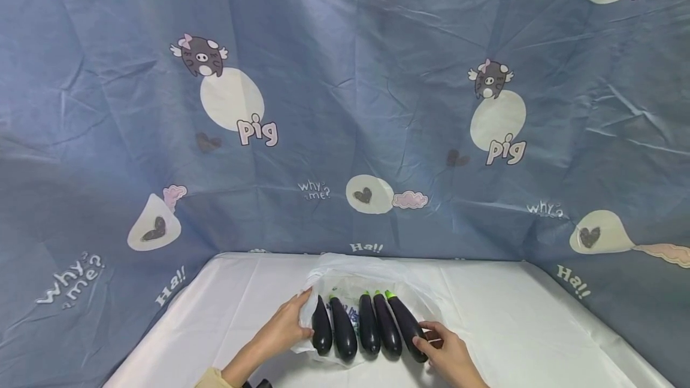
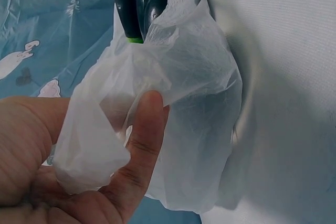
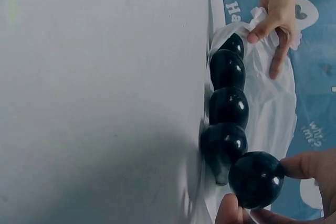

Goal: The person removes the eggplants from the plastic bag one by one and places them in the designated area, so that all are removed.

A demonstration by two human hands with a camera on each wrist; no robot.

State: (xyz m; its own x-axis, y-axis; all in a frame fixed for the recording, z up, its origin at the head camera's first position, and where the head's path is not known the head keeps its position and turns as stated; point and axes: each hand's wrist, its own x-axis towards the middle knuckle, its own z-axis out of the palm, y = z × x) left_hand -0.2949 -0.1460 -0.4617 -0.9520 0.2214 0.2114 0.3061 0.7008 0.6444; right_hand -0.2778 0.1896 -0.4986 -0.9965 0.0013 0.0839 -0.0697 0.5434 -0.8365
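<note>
Right hand, nearest the camera: fingers pinch the rightmost eggplant of five in a row. Backdrop cloth behind them reads "pig", "why me?", "Ha!". White surface below. Plastic bag beneath the eggplants; print unreadable. Left hand: fingers pinch the bag's edge.

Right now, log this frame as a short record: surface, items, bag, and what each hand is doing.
surface: table under a white cloth
items: five eggplants side by side, green stems pointing away from the person
bag: thin white plastic bag lying under the eggplants
left hand: pinches the bag's edge beside the leftmost eggplant
right hand: grips the rightmost eggplant at its round end
</note>
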